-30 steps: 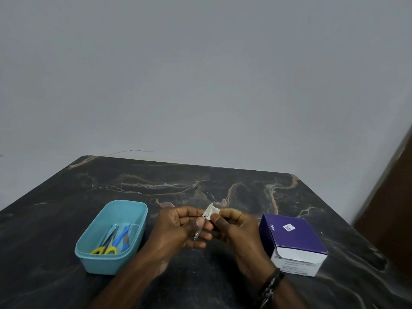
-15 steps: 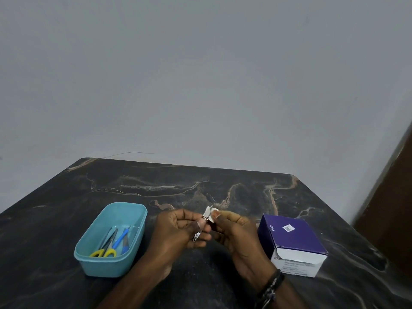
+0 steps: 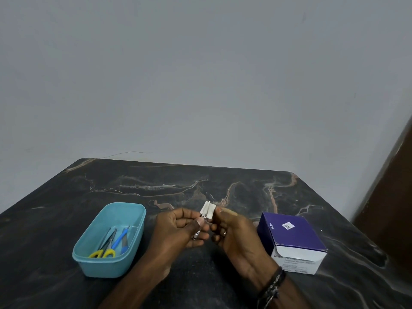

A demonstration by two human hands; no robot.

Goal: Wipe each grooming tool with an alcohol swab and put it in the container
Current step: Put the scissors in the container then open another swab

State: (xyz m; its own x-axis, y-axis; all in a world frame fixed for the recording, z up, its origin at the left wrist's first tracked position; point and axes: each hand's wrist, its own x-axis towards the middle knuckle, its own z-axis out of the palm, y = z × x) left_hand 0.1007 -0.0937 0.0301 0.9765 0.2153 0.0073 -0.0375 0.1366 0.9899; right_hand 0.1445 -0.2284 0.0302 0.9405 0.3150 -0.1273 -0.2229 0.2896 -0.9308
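At the left of the dark marbled bench (image 3: 66,219) stands a teal container (image 3: 131,210), and it already holds several grooming tools: yellow-handled scissors (image 3: 103,253), a blue-handled tool (image 3: 121,238) and what look like one or two slim metal pieces that are hard to tell apart. Judging by that, a good part of the task seems done, with those pieces wiped and stowed. No other loose tools show on the bench, so the one in hand may be the last, though anything outside the frame cannot be ruled out.

Moving toward the middle, the left hand (image 3: 178,230) is curled around a small metal tool (image 3: 198,230), the thumb pressing it against the fingers so that its silver end pokes out below. It is too small to name with certainty; it may be a nail clipper. It is held in the air above the bench, just right of the container and not yet in it.

Just beside it, the right hand (image 3: 231,233) pinches a folded white alcohol swab (image 3: 208,211) between thumb and forefinger, and the swab's lower edge meets the top end of the metal tool. So the wiping of this piece looks to be in hand; placing it in the container is left.

At the right, well apart from the container, sits a purple and white swab box (image 3: 292,239), closed as far as can be seen.
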